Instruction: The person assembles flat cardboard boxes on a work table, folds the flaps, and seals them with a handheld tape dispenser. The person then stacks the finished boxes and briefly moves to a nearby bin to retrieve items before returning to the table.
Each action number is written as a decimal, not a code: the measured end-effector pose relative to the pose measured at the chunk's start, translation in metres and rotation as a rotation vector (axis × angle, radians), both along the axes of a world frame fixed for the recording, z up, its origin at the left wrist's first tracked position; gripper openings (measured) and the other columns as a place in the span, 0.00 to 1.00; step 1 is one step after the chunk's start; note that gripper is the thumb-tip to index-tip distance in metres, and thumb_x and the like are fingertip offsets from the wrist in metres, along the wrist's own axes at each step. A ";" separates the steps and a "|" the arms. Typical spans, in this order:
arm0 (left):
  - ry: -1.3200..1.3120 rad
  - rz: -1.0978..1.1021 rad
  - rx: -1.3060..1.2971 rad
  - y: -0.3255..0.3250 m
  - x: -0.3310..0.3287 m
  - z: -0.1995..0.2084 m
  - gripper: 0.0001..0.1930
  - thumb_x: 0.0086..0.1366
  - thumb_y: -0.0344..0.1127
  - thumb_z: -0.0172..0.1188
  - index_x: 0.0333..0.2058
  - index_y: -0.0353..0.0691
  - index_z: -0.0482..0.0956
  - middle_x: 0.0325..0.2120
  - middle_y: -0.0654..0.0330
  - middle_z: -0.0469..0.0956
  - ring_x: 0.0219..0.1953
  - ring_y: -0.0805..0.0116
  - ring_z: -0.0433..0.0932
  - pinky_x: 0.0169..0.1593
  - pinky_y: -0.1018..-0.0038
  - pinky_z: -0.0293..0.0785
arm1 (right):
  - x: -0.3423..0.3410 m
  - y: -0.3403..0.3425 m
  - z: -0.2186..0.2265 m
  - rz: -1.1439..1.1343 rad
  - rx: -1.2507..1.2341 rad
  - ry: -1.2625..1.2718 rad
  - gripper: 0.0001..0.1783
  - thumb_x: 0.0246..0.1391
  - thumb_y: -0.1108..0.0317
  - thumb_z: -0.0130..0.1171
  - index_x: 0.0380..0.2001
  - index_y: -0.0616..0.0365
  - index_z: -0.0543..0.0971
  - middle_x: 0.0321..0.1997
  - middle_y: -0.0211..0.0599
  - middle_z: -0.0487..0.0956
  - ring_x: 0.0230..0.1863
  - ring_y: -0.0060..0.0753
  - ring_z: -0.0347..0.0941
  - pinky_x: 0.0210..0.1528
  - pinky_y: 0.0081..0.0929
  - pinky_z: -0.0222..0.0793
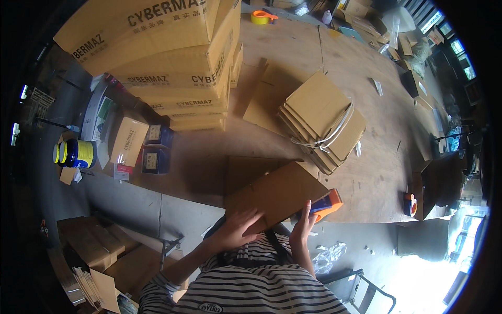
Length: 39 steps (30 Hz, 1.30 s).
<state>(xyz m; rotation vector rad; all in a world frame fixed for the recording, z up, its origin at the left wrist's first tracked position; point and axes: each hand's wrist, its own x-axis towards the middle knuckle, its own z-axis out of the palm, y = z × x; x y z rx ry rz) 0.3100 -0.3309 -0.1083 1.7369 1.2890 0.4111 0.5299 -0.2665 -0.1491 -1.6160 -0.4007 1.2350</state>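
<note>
In front of my body lies a plain brown cardboard box (pixel 280 194) at the table's near edge, with a darker panel of cardboard (pixel 246 170) behind it. My left hand (pixel 238 230) rests on the near left part of the box, fingers stretched out. At the box's right end, my right hand (pixel 302 226) grips an orange tape dispenser (pixel 332 206) with a dark blue part beside its frame. The thumb points up along it; the other fingers are mostly hidden behind. The dispenser sits close against the box's right edge.
Tall stacked cartons (pixel 172 63) stand at the left back. Strapped flat cardboard (pixel 319 112) lies beyond the box. Two blue boxes (pixel 156 160) and a small tan box (pixel 129 141) sit left. An orange tape roll (pixel 410 204) lies right, a yellow one (pixel 260 17) far back.
</note>
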 end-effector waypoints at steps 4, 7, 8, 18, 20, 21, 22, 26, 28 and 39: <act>-0.131 0.062 -0.049 0.009 -0.007 0.001 0.35 0.66 0.46 0.67 0.67 0.38 0.66 0.67 0.45 0.66 0.68 0.49 0.67 0.68 0.63 0.65 | 0.005 -0.001 -0.030 0.062 0.131 -0.036 0.33 0.69 0.52 0.57 0.66 0.58 0.59 0.60 0.35 0.69 0.59 0.29 0.66 0.63 0.30 0.60; -0.217 0.101 -0.095 0.021 -0.018 0.008 0.32 0.66 0.44 0.67 0.65 0.38 0.69 0.63 0.48 0.72 0.64 0.50 0.72 0.65 0.64 0.69 | 0.020 0.001 -0.050 0.147 0.165 0.081 0.43 0.68 0.60 0.60 0.74 0.54 0.45 0.69 0.37 0.61 0.65 0.32 0.60 0.69 0.33 0.56; -0.223 0.125 -0.109 0.025 -0.020 0.017 0.31 0.66 0.42 0.66 0.64 0.37 0.70 0.62 0.48 0.74 0.63 0.51 0.74 0.63 0.64 0.72 | 0.019 0.002 -0.049 0.166 0.183 0.042 0.44 0.67 0.60 0.60 0.74 0.54 0.44 0.70 0.37 0.61 0.66 0.33 0.60 0.70 0.34 0.55; 1.177 0.349 0.586 0.037 -0.055 0.037 0.22 0.69 0.46 0.63 0.57 0.42 0.77 0.19 0.65 0.76 0.26 0.70 0.75 0.41 0.72 0.71 | 0.013 0.000 0.045 0.492 0.244 -0.115 0.47 0.53 0.67 0.73 0.69 0.62 0.56 0.64 0.48 0.68 0.62 0.41 0.68 0.63 0.38 0.66; 1.043 0.410 0.628 0.043 -0.055 0.038 0.15 0.72 0.39 0.57 0.51 0.35 0.78 0.11 0.62 0.74 0.16 0.67 0.76 0.31 0.72 0.72 | 0.054 -0.007 0.056 0.971 0.286 -0.803 0.55 0.47 0.57 0.78 0.68 0.67 0.55 0.65 0.57 0.67 0.66 0.55 0.63 0.68 0.45 0.60; 1.087 0.412 0.508 0.043 -0.044 0.034 0.15 0.72 0.39 0.57 0.50 0.34 0.78 0.11 0.63 0.74 0.15 0.67 0.76 0.31 0.72 0.73 | 0.056 -0.003 0.073 1.073 0.167 -0.812 0.59 0.44 0.52 0.79 0.68 0.69 0.55 0.65 0.60 0.66 0.67 0.59 0.61 0.70 0.46 0.56; 1.128 0.414 0.399 0.046 -0.033 0.028 0.15 0.72 0.39 0.57 0.49 0.33 0.78 0.10 0.64 0.73 0.15 0.67 0.75 0.32 0.72 0.73 | 0.056 0.003 0.085 1.164 0.052 -0.823 0.63 0.40 0.47 0.80 0.67 0.72 0.54 0.65 0.63 0.65 0.68 0.63 0.58 0.71 0.47 0.53; 1.217 0.292 0.430 0.030 0.004 0.008 0.21 0.71 0.43 0.58 0.52 0.30 0.80 0.09 0.70 0.67 0.13 0.74 0.69 0.32 0.73 0.67 | 0.078 -0.011 0.012 0.797 -0.149 -0.263 0.73 0.40 0.39 0.79 0.68 0.77 0.44 0.68 0.60 0.63 0.70 0.52 0.58 0.72 0.43 0.53; 1.281 0.301 0.471 0.020 0.012 -0.025 0.32 0.71 0.52 0.58 0.59 0.27 0.73 0.14 0.67 0.70 0.17 0.74 0.70 0.33 0.73 0.66 | 0.076 -0.019 -0.002 0.829 -0.293 -0.212 0.77 0.38 0.35 0.79 0.67 0.81 0.42 0.70 0.63 0.60 0.73 0.47 0.55 0.73 0.41 0.52; 0.439 0.022 0.394 -0.012 -0.024 0.018 0.47 0.46 0.69 0.66 0.55 0.37 0.74 0.40 0.60 0.75 0.43 0.65 0.76 0.67 0.51 0.60 | 0.020 -0.018 -0.026 0.920 -0.559 -0.842 0.88 0.29 0.21 0.72 0.68 0.87 0.41 0.69 0.74 0.62 0.74 0.58 0.57 0.76 0.46 0.42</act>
